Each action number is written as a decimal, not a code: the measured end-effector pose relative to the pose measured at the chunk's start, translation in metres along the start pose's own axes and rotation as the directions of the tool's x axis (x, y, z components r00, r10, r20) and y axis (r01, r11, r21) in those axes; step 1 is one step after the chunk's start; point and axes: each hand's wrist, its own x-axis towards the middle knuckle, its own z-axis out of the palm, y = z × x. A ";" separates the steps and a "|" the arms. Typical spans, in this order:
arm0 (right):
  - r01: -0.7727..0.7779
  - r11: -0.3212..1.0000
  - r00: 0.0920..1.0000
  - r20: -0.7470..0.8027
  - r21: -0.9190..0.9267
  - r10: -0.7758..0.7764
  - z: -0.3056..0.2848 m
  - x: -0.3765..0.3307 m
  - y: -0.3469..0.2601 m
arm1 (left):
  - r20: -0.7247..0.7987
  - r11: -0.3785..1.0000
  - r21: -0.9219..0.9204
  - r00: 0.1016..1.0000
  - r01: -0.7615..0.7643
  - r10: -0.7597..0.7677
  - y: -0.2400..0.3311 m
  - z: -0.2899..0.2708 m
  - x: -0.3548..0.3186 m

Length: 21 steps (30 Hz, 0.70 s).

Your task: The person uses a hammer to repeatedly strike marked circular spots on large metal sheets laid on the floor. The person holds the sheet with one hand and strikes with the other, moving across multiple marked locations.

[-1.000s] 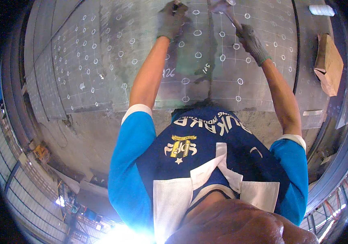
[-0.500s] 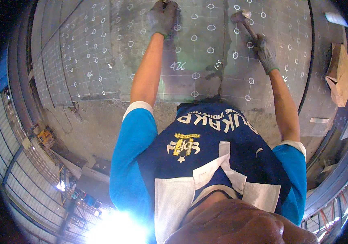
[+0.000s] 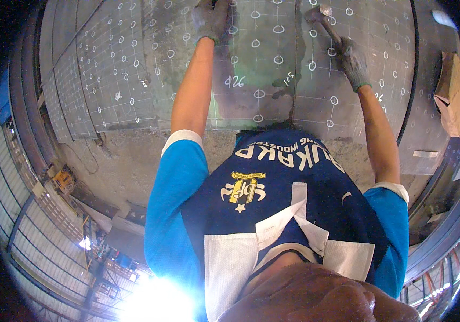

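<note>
My right hand (image 3: pixel 352 60), in a grey glove, is closed round the handle of a hammer (image 3: pixel 331 33). The hammer's head, with a bright worn face, is above the plate near the top of the view. My left hand (image 3: pixel 210 22), gloved too, is at the top edge over the plate. Its fingers are bent together and partly cut off by the frame, so what they hold cannot be made out. Beneath both hands lies a large dark metal plate (image 3: pixel 187 102), marked with chalk lines, several rows of small chalk circles and chalk writing.
A brown cardboard-like box (image 3: pixel 454 94) stands at the far right, with a pale flat strip (image 3: pixel 426 154) nearer me. Concrete floor (image 3: pixel 133 153) lies along the plate's near edge. A yellow object (image 3: pixel 64 180) and a thin cable are on the left.
The whole view has shifted slightly, so the plate's markings sit a little higher. My left hand is further cut off by the top edge. The hammer stays in my right hand.
</note>
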 end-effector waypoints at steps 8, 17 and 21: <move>-0.026 0.994 1.000 0.012 -0.108 0.028 -0.005 0.002 -0.004 | -0.057 0.968 0.215 0.991 0.131 -0.122 0.040 0.015 -0.017; -0.142 0.989 0.983 0.121 0.047 0.136 -0.018 0.007 -0.027 | 0.014 0.994 0.101 0.999 0.045 -0.046 -0.025 -0.022 0.019; 0.152 0.981 0.985 -0.097 0.124 -0.141 0.030 0.013 0.009 | -0.071 0.992 0.097 0.994 0.085 -0.078 -0.019 0.001 0.011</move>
